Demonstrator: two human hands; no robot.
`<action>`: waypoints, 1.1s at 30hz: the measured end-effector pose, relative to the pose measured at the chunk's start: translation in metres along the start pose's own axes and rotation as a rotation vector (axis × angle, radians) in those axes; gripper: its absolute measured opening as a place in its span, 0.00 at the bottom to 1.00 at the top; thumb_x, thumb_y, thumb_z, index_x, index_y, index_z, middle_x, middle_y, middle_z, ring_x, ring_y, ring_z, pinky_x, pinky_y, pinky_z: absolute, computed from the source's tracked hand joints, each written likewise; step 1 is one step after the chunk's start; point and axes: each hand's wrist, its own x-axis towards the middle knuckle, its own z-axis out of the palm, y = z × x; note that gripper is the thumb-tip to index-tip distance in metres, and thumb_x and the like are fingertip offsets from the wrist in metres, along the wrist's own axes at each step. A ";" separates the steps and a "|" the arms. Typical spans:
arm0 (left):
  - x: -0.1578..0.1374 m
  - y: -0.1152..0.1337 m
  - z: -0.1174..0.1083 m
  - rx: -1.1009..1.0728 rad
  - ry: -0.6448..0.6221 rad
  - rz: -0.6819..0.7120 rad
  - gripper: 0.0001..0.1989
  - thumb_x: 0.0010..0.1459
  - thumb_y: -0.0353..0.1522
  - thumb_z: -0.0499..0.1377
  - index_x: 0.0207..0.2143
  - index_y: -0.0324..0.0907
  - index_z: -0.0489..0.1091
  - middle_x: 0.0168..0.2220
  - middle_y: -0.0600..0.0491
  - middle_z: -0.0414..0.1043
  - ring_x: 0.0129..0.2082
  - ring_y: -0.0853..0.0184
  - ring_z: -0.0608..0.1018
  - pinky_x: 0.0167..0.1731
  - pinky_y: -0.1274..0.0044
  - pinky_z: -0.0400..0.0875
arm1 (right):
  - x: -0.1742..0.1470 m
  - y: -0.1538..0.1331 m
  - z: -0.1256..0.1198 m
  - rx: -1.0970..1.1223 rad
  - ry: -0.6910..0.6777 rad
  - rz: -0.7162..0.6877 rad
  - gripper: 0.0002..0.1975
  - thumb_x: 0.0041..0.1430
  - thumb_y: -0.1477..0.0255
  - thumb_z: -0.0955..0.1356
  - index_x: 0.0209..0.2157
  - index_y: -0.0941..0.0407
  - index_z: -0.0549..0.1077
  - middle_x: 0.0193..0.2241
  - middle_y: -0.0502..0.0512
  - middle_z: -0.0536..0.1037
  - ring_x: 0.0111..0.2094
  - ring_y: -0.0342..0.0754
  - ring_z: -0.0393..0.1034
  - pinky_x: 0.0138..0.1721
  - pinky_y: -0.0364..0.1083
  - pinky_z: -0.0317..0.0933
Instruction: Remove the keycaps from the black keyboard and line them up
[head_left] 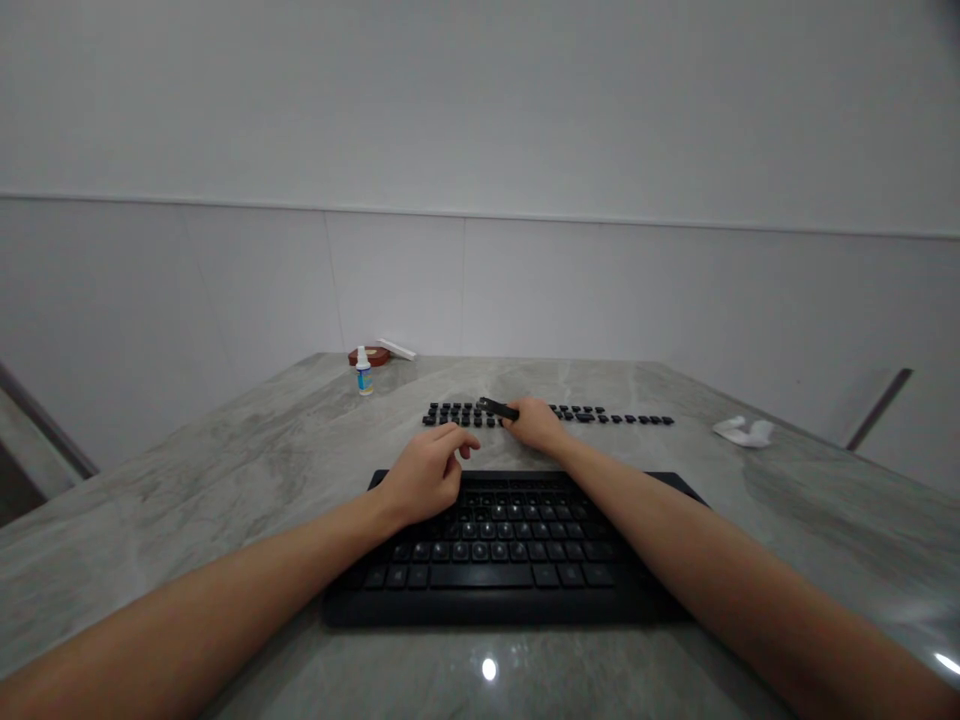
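Note:
A black keyboard (480, 605) lies on the grey table in front of me. Many of its upper and middle positions show bare switch sockets, while the bottom row has its keys on. My left hand (426, 475) rests over the keyboard's upper left part, fingers loosely bent and thumb apart, holding nothing. Beyond the keyboard, my right hand (534, 424) grips a slim black stick-shaped tool (501, 408), whose tip points left. Loose black keycaps (450, 413) lie in rows beneath and beside that hand; more keycaps (637, 420) stretch to the right. Its fingertips are partly hidden.
A small white spray bottle (364, 372) with a blue label stands at the back left. Behind it are a reddish-brown case (371, 356) and a white strip-like object (397, 349). Crumpled white tissue (744, 432) lies at right. A pale wall (525, 290) rises behind the table.

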 end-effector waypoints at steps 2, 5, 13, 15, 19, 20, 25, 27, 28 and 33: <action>0.000 0.000 0.000 -0.002 -0.004 -0.001 0.20 0.48 0.16 0.48 0.39 0.39 0.69 0.34 0.51 0.71 0.32 0.68 0.72 0.36 0.75 0.68 | 0.000 0.000 0.000 -0.002 0.004 -0.001 0.14 0.59 0.68 0.64 0.41 0.54 0.79 0.35 0.59 0.80 0.39 0.51 0.74 0.41 0.44 0.62; 0.000 0.000 0.000 -0.001 -0.012 -0.003 0.20 0.48 0.16 0.48 0.40 0.39 0.69 0.34 0.51 0.71 0.33 0.67 0.72 0.36 0.74 0.68 | 0.000 -0.001 0.001 -0.001 0.011 -0.005 0.14 0.59 0.68 0.63 0.41 0.54 0.79 0.35 0.59 0.80 0.39 0.51 0.74 0.41 0.44 0.62; 0.000 0.000 0.000 -0.002 -0.008 -0.004 0.21 0.48 0.15 0.48 0.41 0.39 0.69 0.34 0.51 0.71 0.33 0.67 0.72 0.36 0.75 0.68 | 0.000 -0.001 0.001 -0.003 -0.003 -0.017 0.14 0.58 0.69 0.64 0.40 0.55 0.79 0.35 0.60 0.80 0.38 0.52 0.74 0.40 0.45 0.62; 0.000 0.000 0.000 0.001 -0.007 -0.004 0.22 0.48 0.15 0.47 0.41 0.39 0.69 0.34 0.51 0.71 0.33 0.67 0.72 0.36 0.75 0.68 | 0.000 -0.001 0.000 -0.005 -0.003 -0.023 0.14 0.58 0.68 0.64 0.40 0.55 0.79 0.35 0.60 0.80 0.39 0.53 0.74 0.41 0.45 0.62; 0.000 -0.001 0.000 0.000 -0.008 -0.006 0.22 0.48 0.15 0.47 0.41 0.39 0.69 0.34 0.51 0.71 0.33 0.67 0.72 0.36 0.75 0.67 | 0.000 -0.001 0.001 -0.004 -0.006 -0.029 0.14 0.57 0.68 0.65 0.40 0.56 0.79 0.35 0.60 0.80 0.39 0.53 0.74 0.41 0.45 0.62; -0.001 -0.001 0.000 -0.002 -0.009 -0.008 0.22 0.48 0.15 0.47 0.41 0.39 0.69 0.34 0.51 0.71 0.33 0.67 0.72 0.36 0.75 0.67 | 0.000 -0.001 0.001 -0.002 -0.007 -0.028 0.14 0.57 0.68 0.65 0.40 0.56 0.79 0.35 0.60 0.80 0.39 0.53 0.74 0.41 0.45 0.62; -0.001 0.000 0.000 -0.002 -0.011 -0.012 0.22 0.47 0.15 0.48 0.41 0.39 0.69 0.34 0.52 0.71 0.33 0.68 0.72 0.36 0.75 0.67 | 0.000 0.000 0.000 0.011 -0.006 -0.028 0.14 0.57 0.68 0.65 0.40 0.56 0.79 0.34 0.59 0.80 0.39 0.52 0.74 0.41 0.45 0.62; 0.000 0.000 0.000 0.000 -0.012 -0.014 0.22 0.47 0.15 0.48 0.41 0.39 0.69 0.34 0.52 0.71 0.33 0.67 0.72 0.36 0.75 0.67 | -0.001 0.000 0.000 0.019 -0.003 -0.029 0.14 0.56 0.68 0.65 0.40 0.55 0.79 0.34 0.59 0.80 0.38 0.52 0.74 0.41 0.45 0.62; 0.000 0.000 0.000 0.001 -0.011 -0.014 0.22 0.47 0.15 0.48 0.41 0.39 0.69 0.34 0.52 0.71 0.33 0.67 0.72 0.36 0.75 0.67 | -0.001 0.000 0.000 0.023 -0.001 -0.028 0.14 0.56 0.69 0.65 0.39 0.55 0.80 0.34 0.59 0.80 0.38 0.52 0.74 0.41 0.45 0.62; 0.000 0.000 -0.001 0.004 -0.012 -0.021 0.22 0.47 0.15 0.48 0.41 0.39 0.70 0.34 0.52 0.71 0.32 0.68 0.72 0.35 0.76 0.67 | -0.001 0.000 0.000 0.063 0.022 -0.024 0.12 0.55 0.70 0.65 0.37 0.56 0.80 0.33 0.58 0.80 0.37 0.51 0.73 0.40 0.45 0.61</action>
